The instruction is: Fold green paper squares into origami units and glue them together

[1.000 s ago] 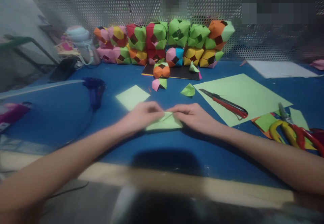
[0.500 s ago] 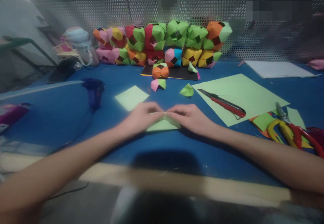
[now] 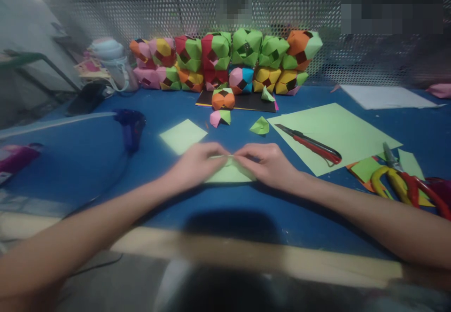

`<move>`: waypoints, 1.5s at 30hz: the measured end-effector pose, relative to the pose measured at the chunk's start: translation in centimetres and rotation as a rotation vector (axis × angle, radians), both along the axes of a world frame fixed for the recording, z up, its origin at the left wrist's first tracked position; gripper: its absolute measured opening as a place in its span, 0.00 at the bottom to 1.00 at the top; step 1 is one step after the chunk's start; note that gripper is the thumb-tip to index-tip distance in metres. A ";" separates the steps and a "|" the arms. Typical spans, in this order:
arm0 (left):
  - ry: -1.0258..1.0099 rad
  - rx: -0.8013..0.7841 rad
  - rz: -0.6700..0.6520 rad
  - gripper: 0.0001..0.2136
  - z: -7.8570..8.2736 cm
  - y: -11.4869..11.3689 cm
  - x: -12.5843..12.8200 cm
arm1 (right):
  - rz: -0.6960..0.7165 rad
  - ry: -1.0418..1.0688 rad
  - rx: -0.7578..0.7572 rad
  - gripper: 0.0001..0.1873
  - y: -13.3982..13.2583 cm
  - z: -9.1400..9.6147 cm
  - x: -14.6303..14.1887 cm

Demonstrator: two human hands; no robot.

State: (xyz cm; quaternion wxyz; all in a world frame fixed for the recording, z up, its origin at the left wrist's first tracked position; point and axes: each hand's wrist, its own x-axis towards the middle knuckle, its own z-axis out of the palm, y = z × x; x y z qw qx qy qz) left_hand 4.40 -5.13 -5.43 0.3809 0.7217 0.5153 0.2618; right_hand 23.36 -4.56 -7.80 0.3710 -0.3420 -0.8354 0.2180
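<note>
My left hand [image 3: 197,163] and my right hand [image 3: 268,163] meet at the middle of the blue table [image 3: 88,171]. Both pinch a light green folded paper [image 3: 229,174] that lies flat between them, fingertips pressed together on its upper edge. A flat green paper square [image 3: 183,135] lies just beyond my left hand. A red utility knife [image 3: 310,144] rests on a large green sheet [image 3: 338,136] to the right of my right hand.
Stacked multicoloured paper cubes [image 3: 221,60] line the mesh wall at the back. Small folded pieces [image 3: 260,126] lie before them. Scissors [image 3: 405,180] with paper scraps sit at the right, a blue holder [image 3: 131,128] and a white bottle [image 3: 112,63] at the left.
Both hands have stayed on the green paper, fingertips drawing closer along its top edge and pressing it flatter. Nothing else has moved.
</note>
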 end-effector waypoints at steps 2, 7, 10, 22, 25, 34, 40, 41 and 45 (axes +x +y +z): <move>-0.043 -0.056 -0.016 0.10 0.1 0.1 -0.2 | -0.010 0.001 0.014 0.10 0.0 0.1 0.1; -0.142 -0.247 -0.028 0.16 0.7 0.3 -0.7 | 0.016 0.011 0.011 0.09 0.2 0.1 0.2; -0.162 -0.258 -0.035 0.15 0.9 0.4 -0.8 | 0.020 0.016 0.017 0.09 0.3 0.0 0.3; 0.049 -0.089 -0.167 0.13 1.3 0.5 -1.4 | 0.086 -0.036 0.028 0.10 0.2 0.7 0.4; 0.077 -0.055 -0.139 0.13 1.0 0.2 -1.0 | 0.097 -0.052 0.048 0.11 0.0 0.7 0.3; 0.093 0.068 -0.116 0.11 0.5 0.0 -0.8 | 0.020 0.005 -0.013 0.11 0.0 1.0 0.3; 0.096 0.046 -0.120 0.09 0.2 0.0 -0.1 | 0.024 -0.014 -0.011 0.11 -0.2 1.0 0.0; 0.095 0.048 -0.102 0.09 0.0 0.0 0.0 | 0.019 -0.009 -0.019 0.11 -0.2 1.0 -0.1; 0.067 0.027 -0.078 0.09 -0.3 -0.2 0.4 | 0.023 0.001 -0.049 0.10 -0.3 1.0 -0.2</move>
